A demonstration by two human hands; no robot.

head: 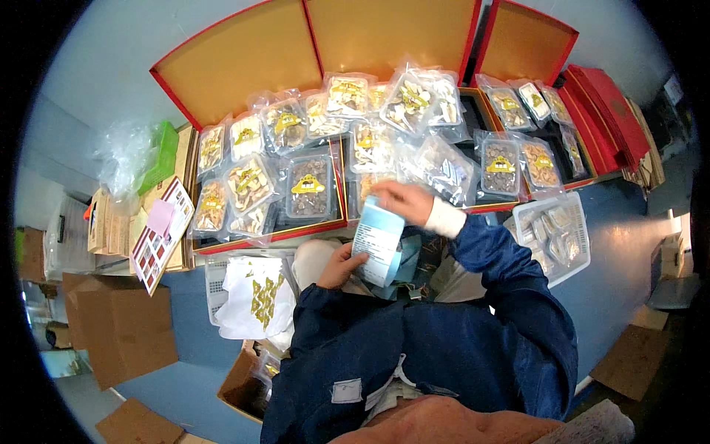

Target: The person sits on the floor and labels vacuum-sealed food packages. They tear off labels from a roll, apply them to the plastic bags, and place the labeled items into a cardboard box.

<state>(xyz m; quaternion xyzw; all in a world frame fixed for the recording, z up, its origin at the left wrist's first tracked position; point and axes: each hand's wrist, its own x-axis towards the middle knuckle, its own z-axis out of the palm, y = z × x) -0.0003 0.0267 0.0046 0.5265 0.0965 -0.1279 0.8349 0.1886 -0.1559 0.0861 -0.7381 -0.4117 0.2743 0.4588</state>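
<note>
My left hand [344, 266] pinches the lower left edge of a pale blue label strip [379, 241] bearing printed text. At the strip's upper end is my right hand [407, 201], fingers bent down over it; whether they grip the strip or a label is hidden. Just beyond, clear vacuum-sealed packets of dried mushrooms [371, 145] lie in and across red-edged gift boxes [272, 241]. One packet of small dark pieces [309, 191] sits left of my hands, a yellow label on it. A clear bag with a blue-marked sachet [448, 166] lies to the right.
Gold-lined lids [244, 66] stand raised behind the boxes. On the right are stacked red covers [607, 119] and a white basket of small packs [579, 238]. Gold label sheets [266, 299] rest on another basket at left, near a green basket [158, 158] and a cardboard carton [122, 327].
</note>
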